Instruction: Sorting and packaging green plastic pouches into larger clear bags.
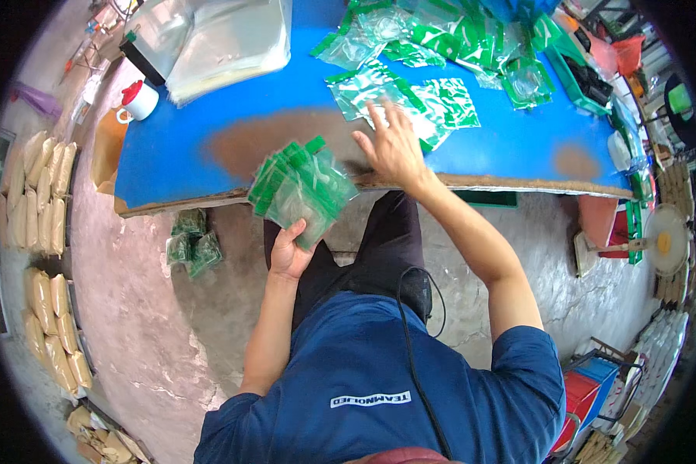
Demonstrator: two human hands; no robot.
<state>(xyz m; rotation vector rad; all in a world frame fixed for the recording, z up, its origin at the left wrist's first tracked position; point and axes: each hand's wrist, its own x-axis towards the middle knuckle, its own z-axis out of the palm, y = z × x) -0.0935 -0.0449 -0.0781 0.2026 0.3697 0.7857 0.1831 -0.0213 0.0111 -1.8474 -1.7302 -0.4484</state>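
The left hand (290,251) grasps a stack of green-edged bags (301,184) near frame centre; the right hand (396,148), spread and gripping nothing, is over loose bags (453,100) on the blue table (510,151), upper centre.

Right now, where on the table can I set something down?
It's bare between the white mug and the bag stack in your left hand, and right of your right hand, nearer than the green tray. The back right is crowded with loose bags.
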